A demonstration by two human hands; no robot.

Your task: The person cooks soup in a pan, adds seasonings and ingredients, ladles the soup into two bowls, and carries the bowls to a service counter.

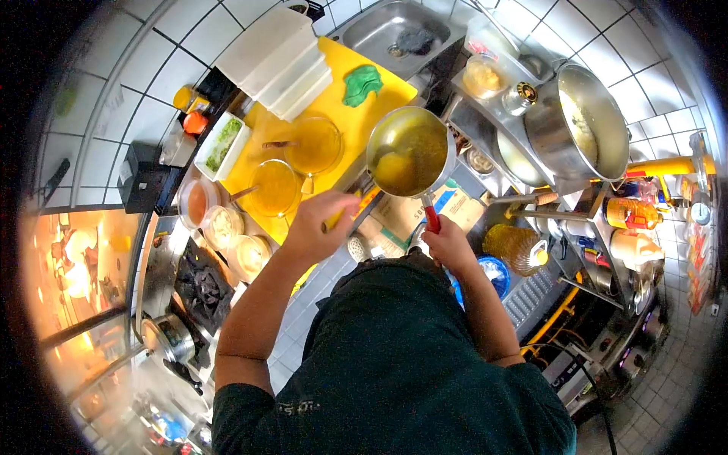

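My right hand (pixel 449 244) is closed around the red handle of a metal saucepan (pixel 450 161), which holds yellow liquid with a paler lump in it. In my left hand (pixel 322 225), fingers closed, is a yellow-handled utensil (pixel 369 199); its far end points toward the saucepan, and I cannot make out its head. Beyond my left hand, two round see-through bowls of yellow liquid, a nearer one (pixel 271 199) and a farther one (pixel 317 155), stand on a yellow cutting board (pixel 353 61). A dark handle sticks out from each.
A green cloth (pixel 362 85) and white containers (pixel 277 57) lie on the board; behind is a sink (pixel 364 38). Tubs (pixel 250 256) line the left. A large pot (pixel 542 125) stands on the right shelf, with an oil jug (pixel 509 249) below. A cardboard box (pixel 398 220) is under the saucepan.
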